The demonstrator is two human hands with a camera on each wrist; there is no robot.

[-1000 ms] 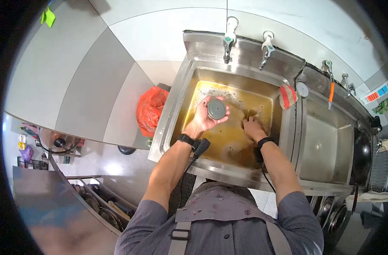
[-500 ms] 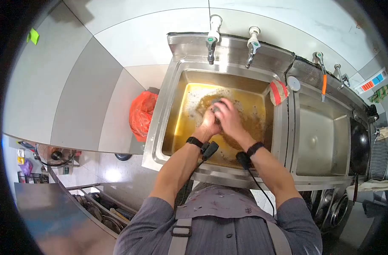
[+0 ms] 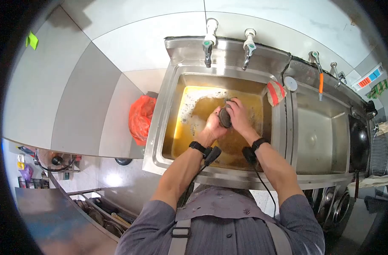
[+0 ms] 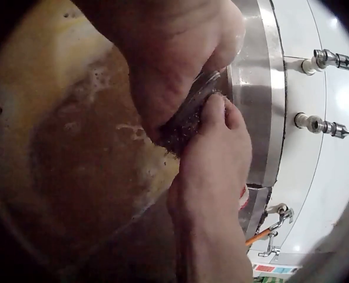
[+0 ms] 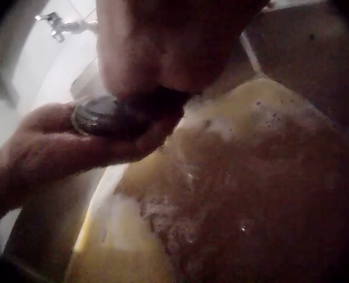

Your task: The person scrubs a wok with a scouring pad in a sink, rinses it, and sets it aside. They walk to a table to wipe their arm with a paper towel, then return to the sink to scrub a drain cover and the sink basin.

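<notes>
Over the brown soapy water, my left hand [image 3: 214,126] holds a round, dark grey lid-like disc [image 3: 224,118], tilted on edge with one face toward the right. My right hand [image 3: 239,114] is against that face, its fingers curled round a dark, bristly scouring pad [image 4: 179,134]. In the left wrist view the pad is squeezed between the right fingers and the disc. The right wrist view has the disc's rounded edge [image 5: 106,117] lying along the left palm, while the right hand covers the rest of it.
Both hands are inside a steel sink [image 3: 170,106] of murky, foamy water. A red-and-white striped cloth [image 3: 276,93] and a white round lid [image 3: 290,83] lie at its right rim. Taps [image 3: 208,51] stand behind. A second basin [image 3: 319,136] adjoins, and a red plastic bag [image 3: 141,119] sits left.
My right hand came up out of the water with the scouring pad to the disc in my left hand. The disc went from lying flat on the palm to tilted, and both hands shifted slightly right.
</notes>
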